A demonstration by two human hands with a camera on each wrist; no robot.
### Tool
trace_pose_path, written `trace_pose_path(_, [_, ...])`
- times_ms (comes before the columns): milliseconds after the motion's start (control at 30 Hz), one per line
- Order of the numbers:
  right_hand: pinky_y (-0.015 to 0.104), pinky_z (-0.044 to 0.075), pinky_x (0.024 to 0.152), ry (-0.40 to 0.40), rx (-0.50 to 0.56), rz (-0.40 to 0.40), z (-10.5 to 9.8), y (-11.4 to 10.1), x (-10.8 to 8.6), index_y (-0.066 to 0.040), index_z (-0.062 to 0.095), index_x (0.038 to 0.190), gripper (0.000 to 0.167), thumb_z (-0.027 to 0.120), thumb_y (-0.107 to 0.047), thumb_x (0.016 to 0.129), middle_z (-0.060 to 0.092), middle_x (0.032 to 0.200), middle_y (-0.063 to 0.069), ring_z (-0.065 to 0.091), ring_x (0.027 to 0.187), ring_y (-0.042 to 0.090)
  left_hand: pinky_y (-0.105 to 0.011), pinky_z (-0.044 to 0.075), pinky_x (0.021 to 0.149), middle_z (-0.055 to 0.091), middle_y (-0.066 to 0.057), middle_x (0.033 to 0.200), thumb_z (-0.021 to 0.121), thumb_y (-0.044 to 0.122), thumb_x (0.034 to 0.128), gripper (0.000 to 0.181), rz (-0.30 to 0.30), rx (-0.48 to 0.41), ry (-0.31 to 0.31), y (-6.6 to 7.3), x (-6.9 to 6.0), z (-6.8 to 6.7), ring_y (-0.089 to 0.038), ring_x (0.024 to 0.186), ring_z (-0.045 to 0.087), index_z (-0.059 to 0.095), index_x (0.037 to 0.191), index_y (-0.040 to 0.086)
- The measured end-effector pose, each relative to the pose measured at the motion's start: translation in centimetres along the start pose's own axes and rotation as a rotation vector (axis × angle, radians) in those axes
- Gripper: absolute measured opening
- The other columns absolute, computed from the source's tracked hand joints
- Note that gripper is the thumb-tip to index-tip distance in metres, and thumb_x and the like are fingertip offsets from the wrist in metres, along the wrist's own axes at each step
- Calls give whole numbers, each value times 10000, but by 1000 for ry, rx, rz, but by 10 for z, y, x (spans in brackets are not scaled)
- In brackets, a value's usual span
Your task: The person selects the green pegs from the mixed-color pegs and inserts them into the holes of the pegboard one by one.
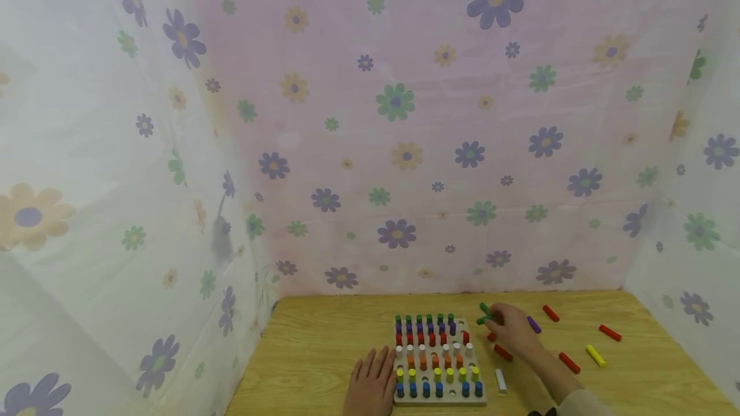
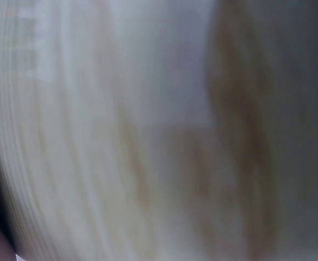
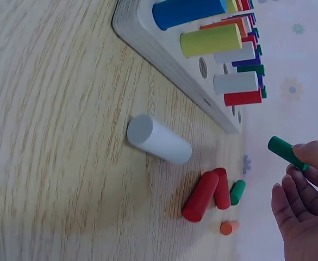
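Observation:
My right hand (image 1: 514, 331) pinches a green peg (image 3: 286, 151) between thumb and fingers, above the table just right of the pegboard (image 1: 439, 401). A second green peg (image 3: 237, 192) lies on the table nearby. The wooden board holds rows of green, purple, red, white, orange, yellow and blue pegs, with some bare holes among them. My left hand (image 1: 371, 382) rests with its fingers extended at the board's left edge. The left wrist view is too blurred to show that hand's fingers.
Loose pegs lie right of the board: a white peg (image 1: 500, 381), a purple peg (image 1: 534, 324), a yellow peg (image 1: 595, 355), an orange peg (image 3: 226, 227) and several red ones, one red peg (image 1: 569, 363) near the middle. Flowered sheets hang around the wooden table (image 1: 312, 332).

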State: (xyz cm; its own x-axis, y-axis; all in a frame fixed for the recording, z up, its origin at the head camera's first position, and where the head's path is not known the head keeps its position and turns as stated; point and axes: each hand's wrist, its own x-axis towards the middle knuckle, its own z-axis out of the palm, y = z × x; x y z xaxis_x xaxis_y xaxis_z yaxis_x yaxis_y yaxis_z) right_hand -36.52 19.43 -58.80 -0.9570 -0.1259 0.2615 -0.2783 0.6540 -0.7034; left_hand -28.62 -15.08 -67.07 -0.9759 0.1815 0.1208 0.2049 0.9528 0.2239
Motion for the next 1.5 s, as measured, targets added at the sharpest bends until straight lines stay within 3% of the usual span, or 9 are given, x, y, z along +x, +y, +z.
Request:
trace_pose_path(267, [241,531,609,8,84,37,11,-14,4,12,693,992,76,721,-28,935,670,861,34,613,756,147,-558,343,1188,487,42,1563,217,547,1110,560,-3,1,24,1,-3,0,-286,1458,420,448,1569,324])
trace_pose_path(633, [251,512,608,37,88,27,31,-15,18,17,700,918,35,729,0,912,648,810,43,585,728,145,-553,336,1193,477,47,1571,282,507,1114,518,-14,8,8,3,-2,-3,-281,1463,413,446,1570,323])
trace_pose_path(867, [285,504,629,-4,116,139,43,-12,25,22,677,953,31,674,-9,956,628,842,61,567,763,175,-555,323,1200,479,49,1569,261,525,1112,531,-22,5,9,4,-2,-3,-280,1463,412,454,1565,326])
trace_pose_path(1500, [319,515,603,-27,17,135,48,-23,26,39,668,916,40,685,12,941,606,802,65,558,721,179,-546,330,1195,478,55,1568,200,563,1104,574,-24,38,-5,3,-1,-1,-269,1458,416,452,1564,330])
